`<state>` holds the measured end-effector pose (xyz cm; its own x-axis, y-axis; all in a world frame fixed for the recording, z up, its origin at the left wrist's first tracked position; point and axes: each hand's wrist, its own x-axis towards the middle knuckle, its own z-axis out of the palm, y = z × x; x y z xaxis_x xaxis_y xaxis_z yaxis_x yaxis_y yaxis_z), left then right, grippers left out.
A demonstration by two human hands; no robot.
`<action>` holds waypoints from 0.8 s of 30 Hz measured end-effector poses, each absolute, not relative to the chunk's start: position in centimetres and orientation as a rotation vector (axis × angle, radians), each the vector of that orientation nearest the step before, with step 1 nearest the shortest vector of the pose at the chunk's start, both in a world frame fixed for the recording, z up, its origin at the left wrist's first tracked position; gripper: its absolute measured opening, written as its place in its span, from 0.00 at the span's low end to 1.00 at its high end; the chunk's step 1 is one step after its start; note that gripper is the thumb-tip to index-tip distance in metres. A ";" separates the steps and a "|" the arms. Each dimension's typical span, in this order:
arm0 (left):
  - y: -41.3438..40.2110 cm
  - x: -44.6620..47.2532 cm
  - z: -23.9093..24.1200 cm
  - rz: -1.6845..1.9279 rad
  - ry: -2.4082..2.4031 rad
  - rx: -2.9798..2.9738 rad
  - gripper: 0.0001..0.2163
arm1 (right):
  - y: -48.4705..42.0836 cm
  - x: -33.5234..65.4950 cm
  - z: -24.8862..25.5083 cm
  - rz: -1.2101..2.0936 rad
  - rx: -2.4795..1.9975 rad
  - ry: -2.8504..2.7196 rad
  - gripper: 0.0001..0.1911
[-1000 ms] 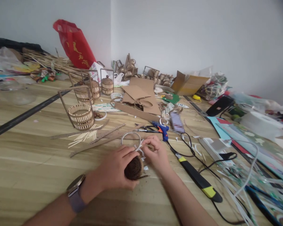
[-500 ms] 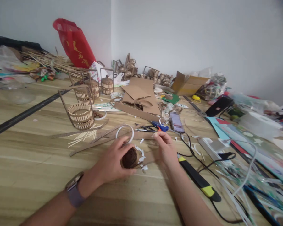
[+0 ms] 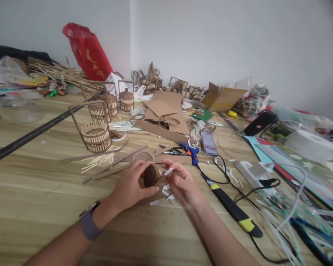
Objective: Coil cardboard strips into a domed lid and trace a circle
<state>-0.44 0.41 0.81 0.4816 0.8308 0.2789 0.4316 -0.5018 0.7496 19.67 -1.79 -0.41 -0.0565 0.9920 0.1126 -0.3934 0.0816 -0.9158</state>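
My left hand (image 3: 133, 183) is closed round a brown coiled roll of cardboard strip (image 3: 151, 175), its spiral end turned toward me. Close by on the right, my right hand (image 3: 181, 181) is closed, with a small white paper strip (image 3: 168, 171) between its fingers. A thin white ring (image 3: 143, 155), perhaps a tape roll, lies just behind my left hand. Below the coil, several white paper scraps (image 3: 165, 190) are strewn on the wooden table (image 3: 122, 236). A blue glue gun (image 3: 192, 151) rests beyond my right hand.
A small basket with a tall handle (image 3: 96, 136) stands at left beside loose pale sticks (image 3: 100, 160). Brown cardboard sheets (image 3: 166, 107) lie at the back. To the right are a black-and-yellow cutter (image 3: 234, 208), cables and a white power strip (image 3: 252, 175).
My right hand has come left and nearer the coil, and a white strip now shows in its fingers. The white ring has tipped lower behind my left hand, which keeps the coil.
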 end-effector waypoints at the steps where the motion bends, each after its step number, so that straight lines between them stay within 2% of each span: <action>1: 0.4 -0.4 0.9 0.860 1.036 2.111 0.26 | -1.9 19.5 -0.5 1.355 -0.811 -1.017 0.22; 24: 0.1 -0.1 1.1 0.858 0.958 2.098 0.26 | -2.1 18.7 0.0 1.368 -0.878 -1.035 0.22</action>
<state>-0.11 0.09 1.05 0.5148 0.8091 0.2833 0.3702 -0.5079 0.7778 18.66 -2.10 0.04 -0.0691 0.9954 0.0669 -0.3347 0.0400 -0.9415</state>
